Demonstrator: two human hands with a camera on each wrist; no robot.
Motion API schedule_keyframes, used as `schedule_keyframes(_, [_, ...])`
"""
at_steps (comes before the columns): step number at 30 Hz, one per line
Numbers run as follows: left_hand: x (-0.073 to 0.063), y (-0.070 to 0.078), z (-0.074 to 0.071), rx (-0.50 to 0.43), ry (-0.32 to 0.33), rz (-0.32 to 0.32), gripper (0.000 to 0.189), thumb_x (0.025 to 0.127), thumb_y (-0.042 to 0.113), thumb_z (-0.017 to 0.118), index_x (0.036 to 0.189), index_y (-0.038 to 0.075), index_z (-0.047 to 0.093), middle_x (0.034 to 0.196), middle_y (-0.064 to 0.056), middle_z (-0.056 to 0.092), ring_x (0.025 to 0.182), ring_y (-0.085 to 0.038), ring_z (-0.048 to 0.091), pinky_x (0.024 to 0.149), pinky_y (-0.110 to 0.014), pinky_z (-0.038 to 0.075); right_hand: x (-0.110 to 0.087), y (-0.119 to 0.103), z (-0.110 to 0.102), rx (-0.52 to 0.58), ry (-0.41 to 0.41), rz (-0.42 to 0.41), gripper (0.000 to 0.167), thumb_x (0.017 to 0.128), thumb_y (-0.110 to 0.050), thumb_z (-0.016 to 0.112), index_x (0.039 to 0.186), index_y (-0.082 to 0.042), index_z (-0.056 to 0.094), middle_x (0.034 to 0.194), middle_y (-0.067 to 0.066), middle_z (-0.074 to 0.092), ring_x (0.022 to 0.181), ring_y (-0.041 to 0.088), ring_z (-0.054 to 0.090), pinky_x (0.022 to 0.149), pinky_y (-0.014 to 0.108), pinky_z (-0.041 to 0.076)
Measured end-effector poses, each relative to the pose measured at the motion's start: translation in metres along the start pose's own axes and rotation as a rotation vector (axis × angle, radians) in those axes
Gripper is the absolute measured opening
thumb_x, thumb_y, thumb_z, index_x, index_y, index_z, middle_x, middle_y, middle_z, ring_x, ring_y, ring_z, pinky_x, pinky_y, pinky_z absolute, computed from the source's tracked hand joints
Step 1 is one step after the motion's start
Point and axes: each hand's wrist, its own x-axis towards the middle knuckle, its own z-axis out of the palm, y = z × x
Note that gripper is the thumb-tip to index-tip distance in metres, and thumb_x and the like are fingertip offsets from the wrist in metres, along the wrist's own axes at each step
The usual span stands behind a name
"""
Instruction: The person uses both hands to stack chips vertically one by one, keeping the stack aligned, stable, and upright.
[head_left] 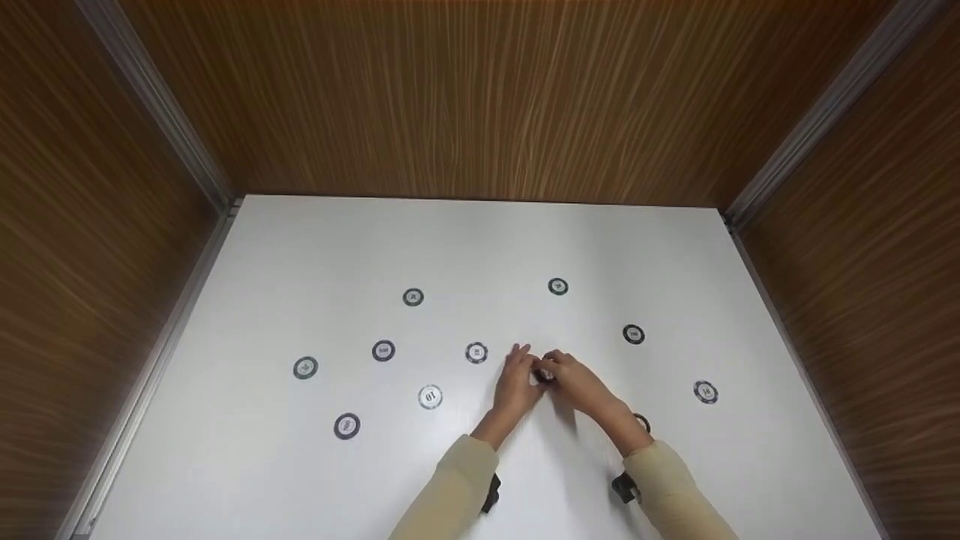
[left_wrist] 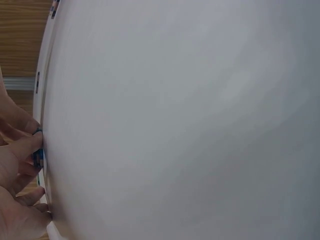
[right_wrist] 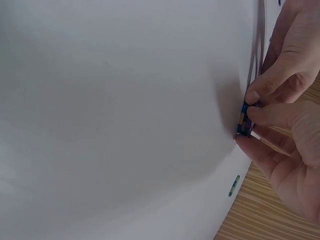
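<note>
A short stack of dark-edged poker chips [head_left: 546,374] stands on the white table between my two hands; its blue and tan edges show in the right wrist view [right_wrist: 243,120]. My left hand [head_left: 517,384] pinches it from the left, thumb against the edge. From the right, my right hand [head_left: 576,382] holds the same stack, its fingers curled over the top. How many chips are in the stack cannot be made out. A black-and-white chip [head_left: 476,352] lies flat just left of my left hand. Beneath my right forearm, another chip [head_left: 643,423] is partly hidden.
Single chips lie scattered flat on the white table [head_left: 480,247]: a green-edged one [head_left: 557,286] at the back, a dark one [head_left: 634,334] and another [head_left: 706,391] to the right, several to the left, such as a purple-edged one [head_left: 346,426]. Wood-grain panels [head_left: 480,97] wall three sides.
</note>
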Motion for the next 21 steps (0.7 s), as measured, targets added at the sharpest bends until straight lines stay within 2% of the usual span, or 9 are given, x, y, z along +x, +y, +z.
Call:
schedule_keyframes(6, [0.000,0.001,-0.001,0.019,0.007,0.005,0.033,0.067,0.013,0.080,0.091,0.002,0.060,0.123,-0.019,0.052,0.122,-0.037,0.040,0.104,-0.041,0.029,-0.005,0.001,-0.002,0.016,0.022,0.022,0.037,0.075,0.012,0.065,0.110,0.000,0.062,0.105,0.018,0.057,0.094,0.033,0.058,0.080,0.039,0.051])
schedule_keyframes(14, [0.000,0.001,-0.002,-0.063,-0.018,-0.038,0.032,0.065,0.006,0.080,0.090,0.003,0.059,0.126,-0.019,0.050,0.125,-0.036,0.037,0.106,-0.039,0.025,-0.027,0.000,-0.016,0.016,0.027,0.202,0.042,0.074,0.008,0.069,0.113,-0.005,0.061,0.116,0.018,0.054,0.104,0.034,0.055,0.085,0.041,0.049])
schedule_keyframes(21, [0.001,0.002,-0.002,-0.089,-0.046,-0.068,0.032,0.067,0.006,0.079,0.091,0.002,0.059,0.127,-0.019,0.049,0.127,-0.036,0.034,0.107,-0.038,0.022,-0.056,0.005,-0.023,0.038,0.085,0.293,0.038,0.073,0.009,0.068,0.108,-0.004,0.062,0.113,0.016,0.055,0.098,0.033,0.056,0.079,0.041,0.050])
